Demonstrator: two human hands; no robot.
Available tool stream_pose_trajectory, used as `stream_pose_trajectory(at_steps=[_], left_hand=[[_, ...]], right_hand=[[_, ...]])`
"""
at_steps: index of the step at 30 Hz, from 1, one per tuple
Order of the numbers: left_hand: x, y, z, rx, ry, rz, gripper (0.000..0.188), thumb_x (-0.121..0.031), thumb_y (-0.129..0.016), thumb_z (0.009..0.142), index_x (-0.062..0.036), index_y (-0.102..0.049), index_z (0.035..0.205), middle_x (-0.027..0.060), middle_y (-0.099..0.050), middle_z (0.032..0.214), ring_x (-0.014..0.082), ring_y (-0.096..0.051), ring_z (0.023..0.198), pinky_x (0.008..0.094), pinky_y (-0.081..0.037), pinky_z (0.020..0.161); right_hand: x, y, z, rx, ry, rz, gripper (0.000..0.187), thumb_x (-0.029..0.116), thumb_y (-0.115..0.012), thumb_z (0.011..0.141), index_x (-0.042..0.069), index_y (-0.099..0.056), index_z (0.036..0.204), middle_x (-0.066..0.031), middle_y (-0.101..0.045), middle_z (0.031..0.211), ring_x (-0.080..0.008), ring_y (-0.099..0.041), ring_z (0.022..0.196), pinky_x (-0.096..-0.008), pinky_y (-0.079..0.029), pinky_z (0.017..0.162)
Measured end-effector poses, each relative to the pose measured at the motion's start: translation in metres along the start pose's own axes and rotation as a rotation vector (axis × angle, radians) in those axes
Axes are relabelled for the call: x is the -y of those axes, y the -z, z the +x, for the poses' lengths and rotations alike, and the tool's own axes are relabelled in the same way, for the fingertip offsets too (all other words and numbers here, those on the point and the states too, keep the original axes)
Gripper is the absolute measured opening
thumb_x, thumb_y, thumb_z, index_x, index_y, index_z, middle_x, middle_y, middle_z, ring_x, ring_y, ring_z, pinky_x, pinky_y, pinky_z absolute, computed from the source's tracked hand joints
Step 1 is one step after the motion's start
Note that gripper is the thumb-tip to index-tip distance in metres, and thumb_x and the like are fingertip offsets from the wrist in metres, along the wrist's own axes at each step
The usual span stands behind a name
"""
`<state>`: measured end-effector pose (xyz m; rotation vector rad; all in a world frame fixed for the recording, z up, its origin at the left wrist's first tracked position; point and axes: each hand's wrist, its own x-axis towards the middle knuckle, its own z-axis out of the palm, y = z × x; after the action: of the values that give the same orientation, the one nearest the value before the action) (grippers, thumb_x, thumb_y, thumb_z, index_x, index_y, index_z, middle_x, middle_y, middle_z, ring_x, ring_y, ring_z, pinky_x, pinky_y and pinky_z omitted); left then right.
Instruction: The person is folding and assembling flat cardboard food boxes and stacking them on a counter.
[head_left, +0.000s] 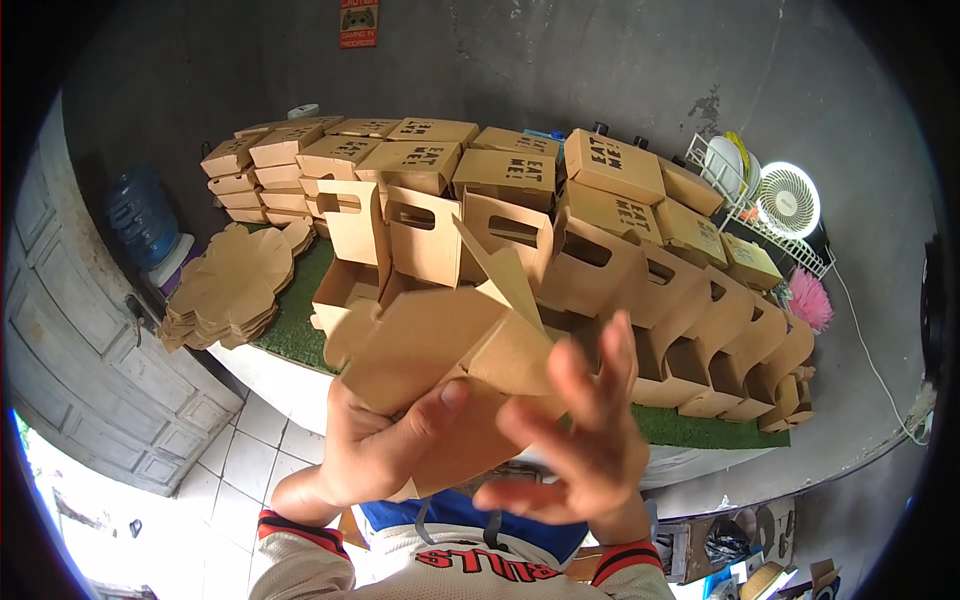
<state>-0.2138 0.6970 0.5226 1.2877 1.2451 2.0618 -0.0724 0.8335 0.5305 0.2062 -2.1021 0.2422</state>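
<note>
A brown cardboard box (pixel 425 340), partly folded and with flaps sticking up, is held in front of my chest. My left hand (pixel 385 445) grips its near left side, thumb lying over the cardboard. Beside its right edge is my right hand (pixel 585 440), fingers spread apart and slightly blurred; whether a fingertip touches the cardboard I cannot tell. Behind it, a row of open-topped brown boxes (pixel 425 240) with handle cutouts in their raised panels stretches across the table to the right.
Closed printed boxes (pixel 410 165) are stacked along the wall. Flat cardboard blanks (pixel 230 275) lie piled on the table's left, beside green matting (pixel 300 330). A white fan (pixel 788 200) and dish rack (pixel 755 225) stand back right. A blue water bottle (pixel 142 220) is near the door (pixel 95 330).
</note>
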Motion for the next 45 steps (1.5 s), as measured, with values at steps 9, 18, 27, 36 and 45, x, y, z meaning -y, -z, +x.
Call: stream_pose_trajectory(at_steps=[9, 18, 27, 36, 45], left_hand=[[-0.007, -0.001, -0.006, 0.013, 0.033, -0.111, 0.043, -0.007, -0.064, 0.092, 0.0050, -0.050, 0.130, 0.0123, -0.063, 0.119, 0.0181, -0.060, 0.108, 0.0310, -0.048, 0.092], [-0.010, 0.000, -0.016, 0.171, -0.004, -0.130, 0.043, -0.003, -0.058, 0.093, 0.0064, -0.047, 0.133, 0.0153, -0.065, 0.118, 0.0188, -0.062, 0.108, 0.0293, -0.049, 0.088], [-0.001, -0.001, -0.009, 0.223, -0.193, 0.027, 0.048, -0.007, -0.065, 0.091, 0.0058, -0.047, 0.134, 0.0178, -0.063, 0.122, 0.0228, -0.063, 0.108, 0.0305, -0.051, 0.087], [0.000, -0.012, -0.013, 0.068, -0.059, -0.024, 0.051, -0.007, -0.071, 0.088, 0.0056, -0.049, 0.132, 0.0165, -0.064, 0.121, 0.0210, -0.062, 0.109, 0.0330, -0.051, 0.091], [-0.020, -0.012, -0.017, -0.027, -0.108, 0.137, 0.045, -0.007, -0.072, 0.086, 0.0091, -0.056, 0.125, 0.0171, -0.069, 0.110, 0.0210, -0.067, 0.098, 0.0328, -0.054, 0.085]], right_hand=[[0.007, -0.011, -0.021, -0.189, 0.014, 0.077, 0.020, 0.028, -0.078, 0.081, 0.015, -0.077, 0.097, -0.0146, -0.045, 0.149, -0.0395, -0.022, 0.147, -0.0654, -0.017, 0.112], [0.003, -0.003, -0.002, -0.143, -0.239, 0.330, 0.018, 0.006, -0.064, 0.084, -0.006, -0.067, 0.071, -0.0374, -0.019, 0.153, -0.0427, -0.022, 0.147, -0.0446, -0.027, 0.115], [0.012, -0.002, 0.001, -0.248, -0.480, 0.468, 0.017, 0.004, -0.074, 0.081, -0.006, -0.067, 0.069, -0.0387, -0.031, 0.148, -0.0447, -0.022, 0.146, -0.0449, -0.028, 0.114], [-0.003, -0.019, 0.005, -0.470, -0.307, 0.416, 0.039, 0.015, -0.084, 0.075, -0.002, -0.067, 0.106, -0.0385, -0.028, 0.150, -0.0411, -0.039, 0.139, -0.0442, -0.045, 0.101], [-0.021, -0.015, -0.009, -0.144, 0.149, -0.004, 0.061, 0.036, -0.084, 0.066, 0.021, -0.070, 0.124, -0.0106, -0.042, 0.152, -0.0427, -0.058, 0.114, -0.0423, -0.047, 0.080]])
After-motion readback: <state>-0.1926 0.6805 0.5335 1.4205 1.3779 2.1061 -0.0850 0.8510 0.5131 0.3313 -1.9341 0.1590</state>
